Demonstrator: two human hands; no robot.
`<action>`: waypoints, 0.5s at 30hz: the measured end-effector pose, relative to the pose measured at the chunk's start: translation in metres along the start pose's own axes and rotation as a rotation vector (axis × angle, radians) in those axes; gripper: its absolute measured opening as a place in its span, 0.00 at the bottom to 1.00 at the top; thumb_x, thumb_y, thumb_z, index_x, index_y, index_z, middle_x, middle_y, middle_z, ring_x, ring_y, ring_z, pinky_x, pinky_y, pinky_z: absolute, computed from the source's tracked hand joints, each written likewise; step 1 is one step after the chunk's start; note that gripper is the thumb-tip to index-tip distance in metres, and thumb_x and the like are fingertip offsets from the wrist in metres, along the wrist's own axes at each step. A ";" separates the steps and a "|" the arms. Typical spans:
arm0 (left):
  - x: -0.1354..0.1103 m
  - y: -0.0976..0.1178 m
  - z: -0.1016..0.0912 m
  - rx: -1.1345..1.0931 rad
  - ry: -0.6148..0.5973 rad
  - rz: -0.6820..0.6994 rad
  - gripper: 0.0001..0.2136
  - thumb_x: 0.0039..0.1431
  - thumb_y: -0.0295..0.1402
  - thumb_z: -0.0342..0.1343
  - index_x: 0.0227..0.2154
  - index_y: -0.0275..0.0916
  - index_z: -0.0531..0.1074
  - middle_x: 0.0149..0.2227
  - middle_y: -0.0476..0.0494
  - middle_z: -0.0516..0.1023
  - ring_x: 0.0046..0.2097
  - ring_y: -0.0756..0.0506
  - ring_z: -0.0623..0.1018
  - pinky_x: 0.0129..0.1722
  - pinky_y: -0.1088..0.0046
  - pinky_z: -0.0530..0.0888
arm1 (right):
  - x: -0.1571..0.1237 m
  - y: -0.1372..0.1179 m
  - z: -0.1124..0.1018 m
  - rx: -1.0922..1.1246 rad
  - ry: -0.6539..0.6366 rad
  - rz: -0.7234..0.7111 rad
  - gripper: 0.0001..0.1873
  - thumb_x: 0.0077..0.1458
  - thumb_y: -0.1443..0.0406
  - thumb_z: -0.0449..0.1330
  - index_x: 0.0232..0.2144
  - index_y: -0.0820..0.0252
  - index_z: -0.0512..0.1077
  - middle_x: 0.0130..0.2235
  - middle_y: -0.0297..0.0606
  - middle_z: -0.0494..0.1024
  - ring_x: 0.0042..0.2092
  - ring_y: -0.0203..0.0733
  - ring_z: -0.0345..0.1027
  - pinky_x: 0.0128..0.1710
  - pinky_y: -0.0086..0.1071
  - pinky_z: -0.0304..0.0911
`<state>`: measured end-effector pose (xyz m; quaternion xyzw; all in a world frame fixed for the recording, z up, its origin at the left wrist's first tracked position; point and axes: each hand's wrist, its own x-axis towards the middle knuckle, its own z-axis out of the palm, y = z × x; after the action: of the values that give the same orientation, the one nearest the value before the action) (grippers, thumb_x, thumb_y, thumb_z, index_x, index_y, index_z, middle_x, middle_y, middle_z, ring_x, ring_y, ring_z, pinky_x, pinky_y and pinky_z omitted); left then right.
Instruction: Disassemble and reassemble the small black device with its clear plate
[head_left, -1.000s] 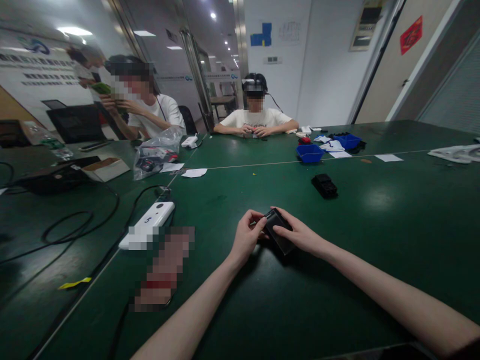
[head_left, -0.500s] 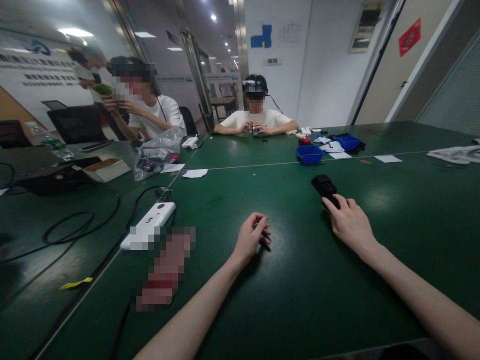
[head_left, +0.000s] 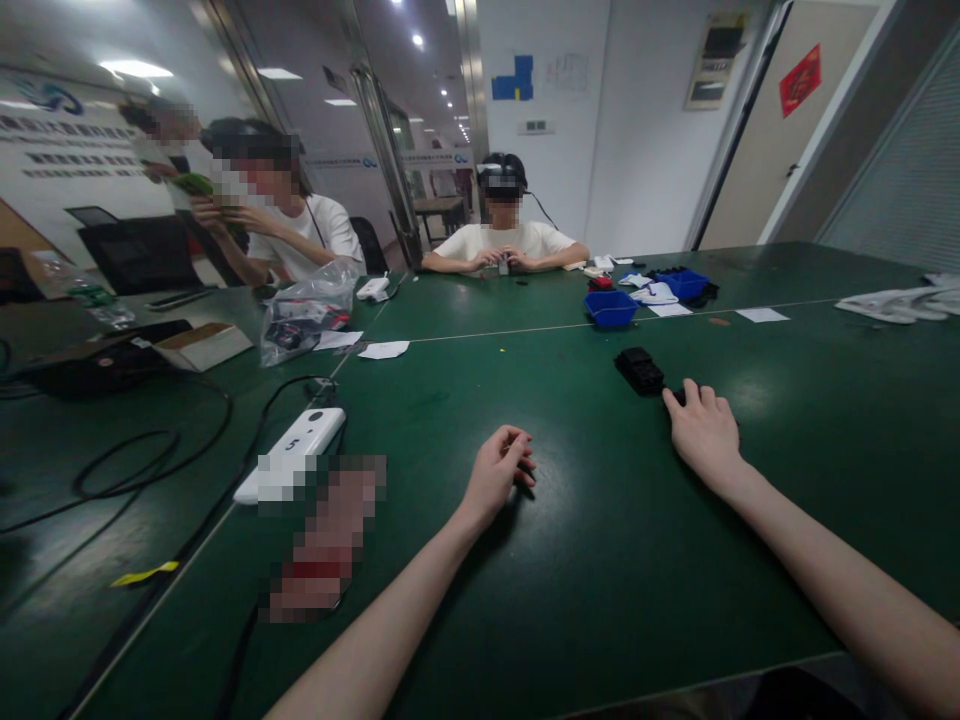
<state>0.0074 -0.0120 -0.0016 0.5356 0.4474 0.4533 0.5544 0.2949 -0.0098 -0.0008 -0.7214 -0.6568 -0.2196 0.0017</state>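
My left hand (head_left: 501,468) rests on its side on the green table (head_left: 570,560). Its fingers are loosely curled and slightly apart, and I see nothing held in them. Farther right, my right hand (head_left: 703,428) is low over the tabletop, palm down with fingers bent. A small black object (head_left: 679,395) shows at its thumb and fingertips, mostly hidden by the hand. Just left of that hand lies a black blocky object (head_left: 639,370), apart from the fingers; its kind is unclear.
A white power bank-like device (head_left: 304,440) marked 5 and a blurred reddish item (head_left: 326,545) lie left, among black cables (head_left: 225,400). Blue trays (head_left: 611,308), papers (head_left: 763,315) and a plastic bag (head_left: 304,310) stand farther back. Opposite sits a person (head_left: 502,230); others are left.
My right hand has moved right, away from the black blocky object, with a small black object under its fingers. My left hand stays in place. The view has shifted slightly.
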 end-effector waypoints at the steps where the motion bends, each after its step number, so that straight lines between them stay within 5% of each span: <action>1: 0.000 0.000 0.000 0.005 -0.006 0.004 0.12 0.53 0.41 0.53 0.31 0.35 0.67 0.28 0.49 0.66 0.26 0.52 0.72 0.20 0.79 0.72 | 0.002 0.000 -0.001 0.006 0.021 0.001 0.22 0.57 0.69 0.45 0.53 0.67 0.64 0.53 0.60 0.64 0.50 0.58 0.59 0.43 0.45 0.56; 6: 0.000 -0.001 -0.001 0.059 -0.048 0.016 0.09 0.53 0.37 0.53 0.28 0.35 0.67 0.23 0.50 0.67 0.23 0.53 0.71 0.19 0.79 0.70 | 0.030 -0.009 -0.013 0.079 0.098 -0.001 0.28 0.58 0.60 0.48 0.58 0.70 0.55 0.48 0.61 0.68 0.48 0.58 0.62 0.44 0.44 0.56; 15: 0.002 -0.003 -0.001 0.120 -0.097 0.019 0.07 0.54 0.35 0.50 0.27 0.35 0.66 0.21 0.52 0.66 0.21 0.53 0.70 0.18 0.79 0.69 | 0.068 -0.023 -0.005 0.120 -0.064 0.077 0.30 0.58 0.63 0.48 0.57 0.80 0.54 0.41 0.66 0.74 0.43 0.60 0.68 0.39 0.44 0.58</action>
<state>0.0067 -0.0098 -0.0046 0.5934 0.4416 0.4044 0.5379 0.2745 0.0565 0.0185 -0.7514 -0.6403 -0.1563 0.0326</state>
